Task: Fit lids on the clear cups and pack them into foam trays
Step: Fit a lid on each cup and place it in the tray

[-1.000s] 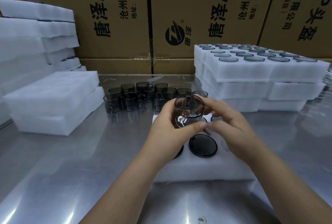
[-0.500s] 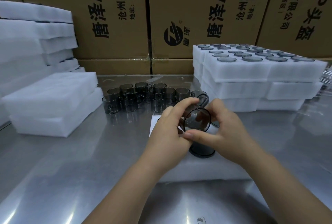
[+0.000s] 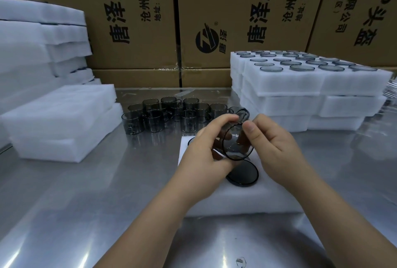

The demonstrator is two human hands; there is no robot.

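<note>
— Where's the cup [image 3: 236,149] right now?

— In the middle of the frame, held in the air just above the foam tray [image 3: 214,201]. It is tipped on its side with a round end facing the camera. The left hand [image 3: 204,151] is curled round its body from the left. The right hand [image 3: 277,149] pinches it from the right, thumb up near the handle [image 3: 243,115].

— Is there a lid on it?

— I can't tell through the clear wall. One dark lid [image 3: 241,174] lies flat on the tray, directly below the cup.

— How would you expect it to handle?

— Light, stiff and thin-walled, I'd judge, and smooth enough to slip. I'd hold the body in a wrapped grip as the left hand does, not by the handle alone. The handle looks the likeliest part to snap if it's levered.

— And the lid?

— Take it by the edge and press evenly round the rim, since a skewed push may pop it off again.

— Anything else nearby?

— Loose cups [image 3: 171,115] stand in a cluster on the steel worktop [image 3: 107,203], above and to the left of the hands. Packed trays [image 3: 300,78] are stacked at the upper right.
</note>
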